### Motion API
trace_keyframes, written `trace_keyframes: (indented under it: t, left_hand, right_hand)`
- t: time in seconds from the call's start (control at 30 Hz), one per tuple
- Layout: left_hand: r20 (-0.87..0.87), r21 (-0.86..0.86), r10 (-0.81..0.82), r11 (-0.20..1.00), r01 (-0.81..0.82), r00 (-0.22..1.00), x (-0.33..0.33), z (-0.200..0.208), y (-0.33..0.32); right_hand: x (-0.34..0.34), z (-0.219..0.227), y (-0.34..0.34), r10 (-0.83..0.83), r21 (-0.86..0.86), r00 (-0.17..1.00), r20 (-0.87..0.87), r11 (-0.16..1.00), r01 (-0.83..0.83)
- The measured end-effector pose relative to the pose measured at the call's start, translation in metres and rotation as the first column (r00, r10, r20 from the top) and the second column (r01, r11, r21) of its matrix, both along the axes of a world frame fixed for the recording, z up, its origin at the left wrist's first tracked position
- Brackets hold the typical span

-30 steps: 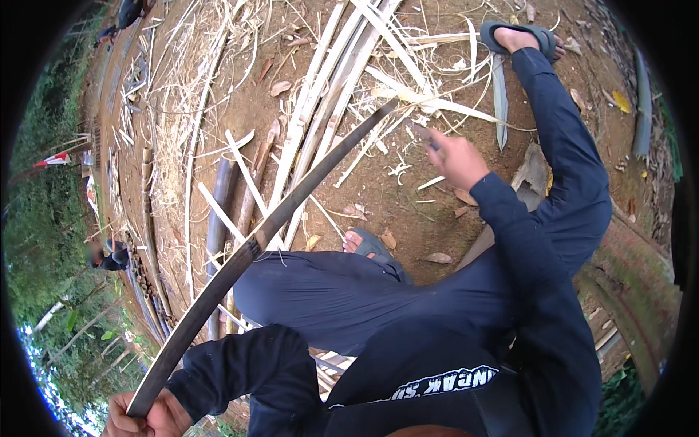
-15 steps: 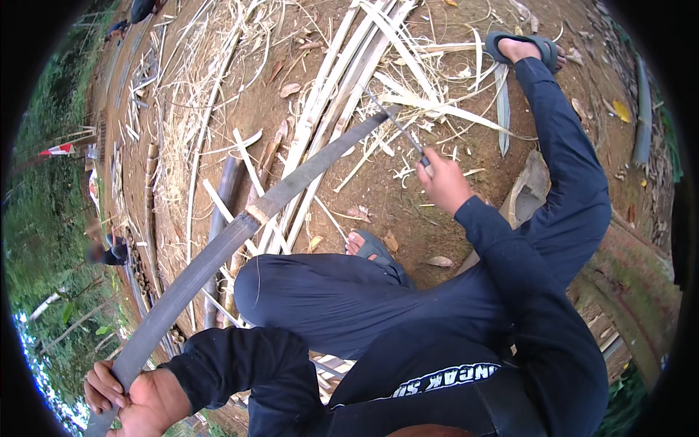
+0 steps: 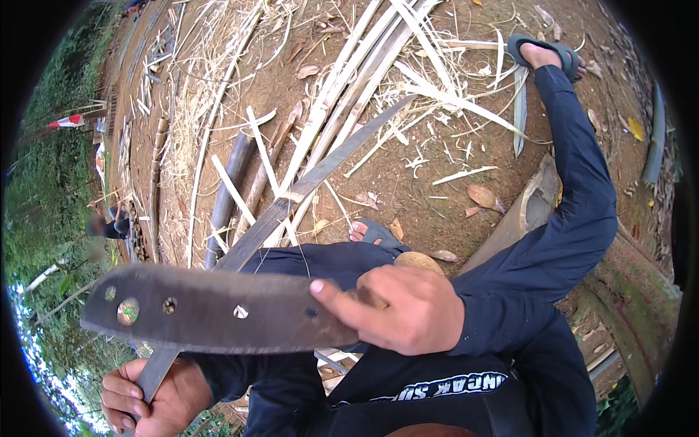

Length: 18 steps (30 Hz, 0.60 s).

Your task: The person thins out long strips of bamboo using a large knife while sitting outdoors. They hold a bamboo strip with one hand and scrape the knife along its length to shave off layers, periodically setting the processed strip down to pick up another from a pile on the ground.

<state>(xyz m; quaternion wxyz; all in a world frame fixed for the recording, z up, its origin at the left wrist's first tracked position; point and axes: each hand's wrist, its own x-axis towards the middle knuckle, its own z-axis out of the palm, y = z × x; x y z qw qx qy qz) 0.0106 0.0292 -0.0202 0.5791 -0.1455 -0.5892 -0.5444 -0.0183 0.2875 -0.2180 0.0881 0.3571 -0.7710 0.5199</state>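
Note:
In my right hand (image 3: pixel 411 309) is a large, dark machete (image 3: pixel 211 309), its broad blade pierced by several holes. The fingers wrap its wooden handle, and the index finger lies along the base of the blade. The flat side faces up, and the tip points left. Beneath the blade runs a long dark bamboo strip (image 3: pixel 331 164), slanting from the lower left up to the middle. Its near end is gripped by my left hand (image 3: pixel 156 397). A pale notch at a node shows midway along the strip. Whether blade and strip touch, I cannot tell.
Pale split bamboo slats (image 3: pixel 342 91) and curled shavings (image 3: pixel 193 109) lie on the brown soil ahead. A dark bamboo tube (image 3: pixel 231 197) rests left of them. A hollow trunk piece (image 3: pixel 524 207) is beside my right leg. Another person (image 3: pixel 116 224) is at the far left.
My right hand has brought the machete from the strip's far end back toward my body, turning the blade flat and leftward. My left hand still grips the strip, slightly shifted right.

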Motion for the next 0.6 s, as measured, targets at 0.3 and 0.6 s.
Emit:
trace_keyframes:
  t: [0.3,0.6]
  left_hand:
    - [-0.041,-0.005,0.011,1.0,-0.011,0.999,-0.005,0.01,0.007]
    - [-0.011,-0.079,0.176,0.981,-0.176,0.984,-0.003,0.014,-0.004]
  right_hand:
    - [-0.019,-0.096,0.031,-0.401,0.27,0.852,0.336,0.908,0.32]
    - [-0.02,-0.068,0.023,-0.231,0.205,0.938,0.259,0.962,0.18]
